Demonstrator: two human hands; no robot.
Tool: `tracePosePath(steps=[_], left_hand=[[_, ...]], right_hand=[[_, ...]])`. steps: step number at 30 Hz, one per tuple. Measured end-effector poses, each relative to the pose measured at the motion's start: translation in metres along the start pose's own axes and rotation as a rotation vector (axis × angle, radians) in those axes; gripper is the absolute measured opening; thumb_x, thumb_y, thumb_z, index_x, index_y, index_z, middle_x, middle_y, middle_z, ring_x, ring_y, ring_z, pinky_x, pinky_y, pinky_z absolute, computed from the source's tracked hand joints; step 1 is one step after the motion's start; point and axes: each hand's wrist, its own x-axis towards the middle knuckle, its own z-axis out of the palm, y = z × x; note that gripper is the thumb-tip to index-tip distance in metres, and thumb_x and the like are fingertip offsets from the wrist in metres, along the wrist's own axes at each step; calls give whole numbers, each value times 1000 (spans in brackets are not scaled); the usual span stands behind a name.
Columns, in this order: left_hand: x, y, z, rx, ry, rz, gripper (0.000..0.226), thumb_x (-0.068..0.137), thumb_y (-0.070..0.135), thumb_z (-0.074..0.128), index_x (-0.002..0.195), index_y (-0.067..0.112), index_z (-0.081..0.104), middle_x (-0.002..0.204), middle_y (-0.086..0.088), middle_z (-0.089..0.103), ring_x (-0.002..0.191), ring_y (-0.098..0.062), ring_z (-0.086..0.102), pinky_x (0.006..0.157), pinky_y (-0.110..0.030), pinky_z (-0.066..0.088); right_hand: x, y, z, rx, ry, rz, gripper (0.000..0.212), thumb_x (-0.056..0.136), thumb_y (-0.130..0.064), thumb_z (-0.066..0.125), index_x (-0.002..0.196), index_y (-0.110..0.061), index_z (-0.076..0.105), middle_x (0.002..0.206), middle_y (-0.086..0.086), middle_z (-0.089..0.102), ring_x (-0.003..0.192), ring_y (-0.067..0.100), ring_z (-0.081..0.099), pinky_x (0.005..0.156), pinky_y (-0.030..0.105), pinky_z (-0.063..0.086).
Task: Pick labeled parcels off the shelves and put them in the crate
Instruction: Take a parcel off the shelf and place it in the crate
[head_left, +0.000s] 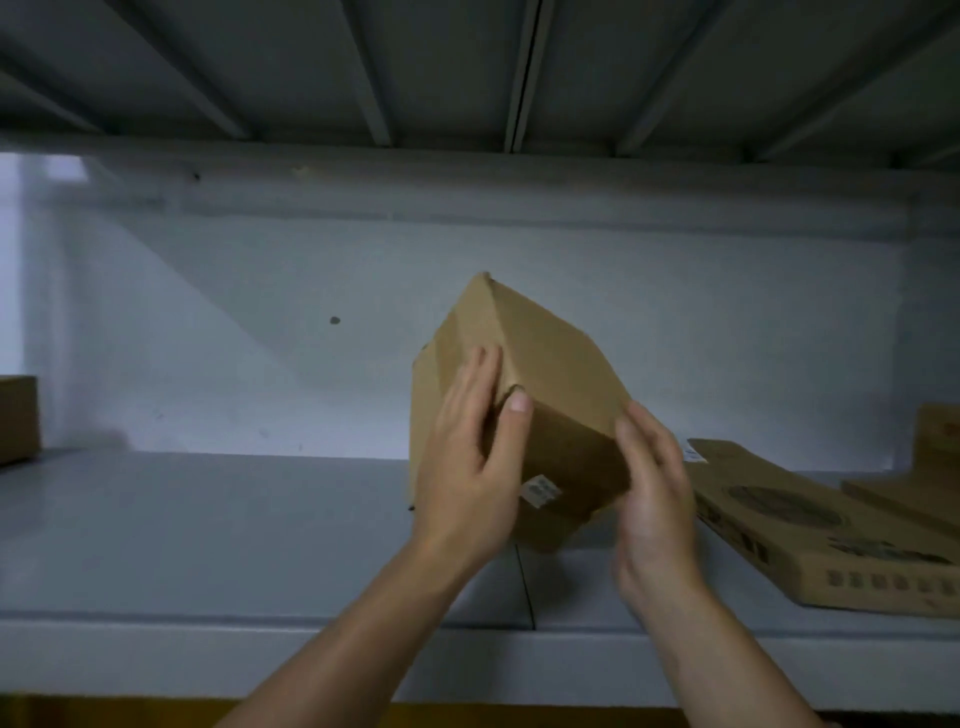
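A brown cardboard parcel (545, 374) is tilted up on one corner above the grey shelf (208, 530), with a small white label (540, 491) on its near face. My left hand (470, 467) holds its left side, fingers flat on the face and thumb pressed on the near edge. My right hand (654, 493) cups the parcel's right lower side with fingers nearly straight. No crate is in view.
A flat printed cardboard box (810, 530) with a white label lies on the shelf at the right, more cardboard behind it (935, 447). Another box corner (18, 418) shows at the far left. The ribbed underside of the shelf above (467, 67) is close overhead.
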Motion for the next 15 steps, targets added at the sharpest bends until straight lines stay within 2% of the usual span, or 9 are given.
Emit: tracePosePath(steps=[2,4,6,7,9,11,13,15], left_hand=[[1,2,-1,8,-35,41,48,95,48,33,143,42,38,147,30,35,137,11,28,117,-35,29],[3,0,-2,26,-58,51,47,94,47,37,142,43,39,136,40,36,133,9,35,113,-37,36],[4,-4,-4,55,-14,30,52,88,60,43,139,50,37,127,50,30,131,2,38,108,-42,41],[5,-5,-6,73,18,-17,62,81,70,46,139,51,34,127,51,26,133,-1,35,108,-44,40],[6,-9,-11,111,32,-195,95,61,88,48,144,48,24,142,38,22,141,-8,23,113,-49,32],[6,-14,-16,58,14,-383,117,50,95,50,149,42,16,154,23,14,145,-16,19,114,-51,29],[6,-15,-20,-136,14,-509,115,55,86,60,151,41,14,156,10,20,141,-20,30,109,-41,34],[5,-13,-24,-312,20,-591,104,69,67,65,153,36,11,156,3,25,137,-22,36,100,-35,34]], right_hand=[[5,-2,-4,109,59,54,33,95,-14,56,128,-17,61,122,4,66,115,21,61,90,34,50],[10,-4,-9,168,89,96,35,95,-10,54,129,-14,61,121,5,67,115,22,61,90,35,49],[13,-5,-13,149,93,124,35,95,-9,52,129,-14,61,119,4,68,116,23,60,96,39,47],[14,-6,-14,131,87,133,34,96,-9,51,128,-15,61,119,4,67,117,23,59,99,41,46],[15,-7,-18,105,75,137,33,96,-9,51,126,-16,62,122,4,66,120,23,58,103,43,44],[14,-8,-18,73,53,126,33,96,-8,52,125,-16,63,125,4,65,121,22,57,104,43,44],[12,-11,-16,8,33,93,32,97,-7,51,124,-17,65,129,2,63,122,20,56,103,37,44],[10,-14,-11,-117,13,11,31,99,-6,49,120,-20,66,137,-3,57,127,14,50,104,30,40]])
